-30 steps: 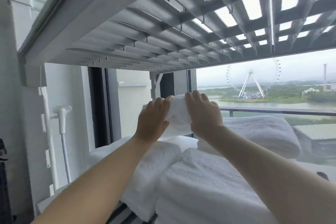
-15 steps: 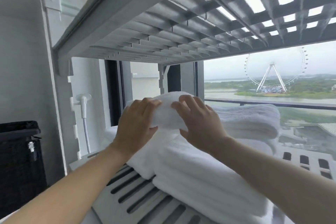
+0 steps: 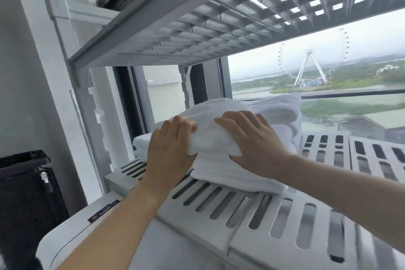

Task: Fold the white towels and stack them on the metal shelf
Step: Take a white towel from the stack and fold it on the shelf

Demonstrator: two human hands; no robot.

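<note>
1. Step in hand, as I judge it: seating the folded top towel (image 3: 210, 131) on the stack (image 3: 232, 175) that lies on the metal shelf (image 3: 285, 223).
2. The left hand (image 3: 169, 147) grips the towel's left end, fingers curled over it. The right hand (image 3: 252, 140) presses flat on it, fingers spread.
3. The top towel lies under both hands; another pile (image 3: 282, 112) sits beyond the right hand.
4. The next move probably calls for squaring its edges with the stack, then a gentle release.

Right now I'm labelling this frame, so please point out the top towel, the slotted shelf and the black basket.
top towel (image 3: 208, 138), head view, on its bulging front fold.
slotted shelf (image 3: 274, 256), head view, on the solid front edge below the slots.
black basket (image 3: 24, 195), head view, on its dark front wall.
</note>
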